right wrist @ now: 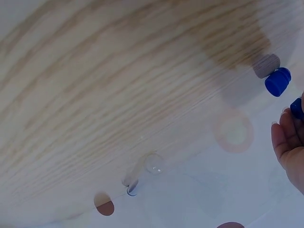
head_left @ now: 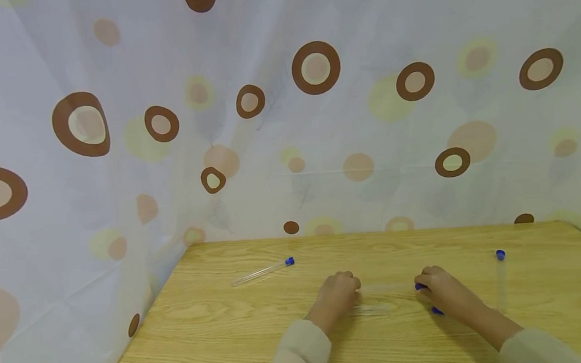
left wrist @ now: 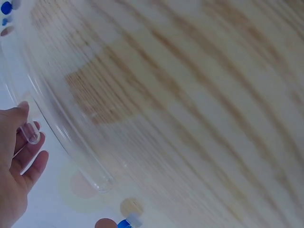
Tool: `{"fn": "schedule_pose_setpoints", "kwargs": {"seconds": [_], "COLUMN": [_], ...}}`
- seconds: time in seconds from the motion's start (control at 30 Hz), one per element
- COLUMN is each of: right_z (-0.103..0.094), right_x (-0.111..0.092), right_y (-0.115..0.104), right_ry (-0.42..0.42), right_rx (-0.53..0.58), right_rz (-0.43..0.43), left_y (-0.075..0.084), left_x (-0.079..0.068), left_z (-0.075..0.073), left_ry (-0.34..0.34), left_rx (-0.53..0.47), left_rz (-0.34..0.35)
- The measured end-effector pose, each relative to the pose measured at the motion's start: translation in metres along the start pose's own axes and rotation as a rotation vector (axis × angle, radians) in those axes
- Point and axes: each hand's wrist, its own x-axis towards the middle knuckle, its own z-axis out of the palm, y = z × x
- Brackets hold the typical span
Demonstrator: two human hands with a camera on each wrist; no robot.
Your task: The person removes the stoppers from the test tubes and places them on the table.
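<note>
My left hand (head_left: 334, 297) pinches the rounded end of a clear test tube (head_left: 388, 287) between thumb and fingers, as the left wrist view shows. The tube lies crosswise between both hands. At its other end my right hand (head_left: 448, 294) grips a blue cap (head_left: 421, 286), partly hidden by the fingers. Nearer to me, a second clear test tube (head_left: 371, 310) rests on the table, with a blue cap (head_left: 438, 310) just below the right hand. In the right wrist view that blue cap (right wrist: 278, 81) shows beside the right fingers (right wrist: 286, 130).
On the wooden table (head_left: 206, 339), a blue-capped test tube (head_left: 262, 273) lies slanted at the back left. Another capped tube (head_left: 502, 284) points away from me at the right. A spotted curtain (head_left: 265, 132) hangs behind the table and along its left side.
</note>
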Motion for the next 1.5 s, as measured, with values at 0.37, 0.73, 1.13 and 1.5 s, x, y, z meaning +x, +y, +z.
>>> {"fn": "schedule_pose_setpoints", "kwargs": {"seconds": [0.37, 0.73, 1.13, 1.5], "right_z": [0.003, 0.008, 0.011, 0.009], "right_x": [-0.005, -0.009, -0.012, -0.014], "right_y": [-0.002, -0.005, -0.009, -0.016], "right_ry": [0.096, 0.219, 0.300, 0.281], "right_rx": [-0.046, -0.051, -0.042, -0.008], "right_rz": [-0.074, -0.178, -0.206, -0.200], "left_y": [-0.004, -0.010, -0.015, -0.016], "left_x": [-0.006, -0.014, -0.021, -0.030], "left_z": [0.003, 0.000, 0.001, 0.000], "left_ry": [0.011, 0.038, 0.115, 0.163], "left_rx": [-0.043, -0.019, 0.004, 0.043], "left_rz": [0.023, 0.066, 0.099, 0.114]}}
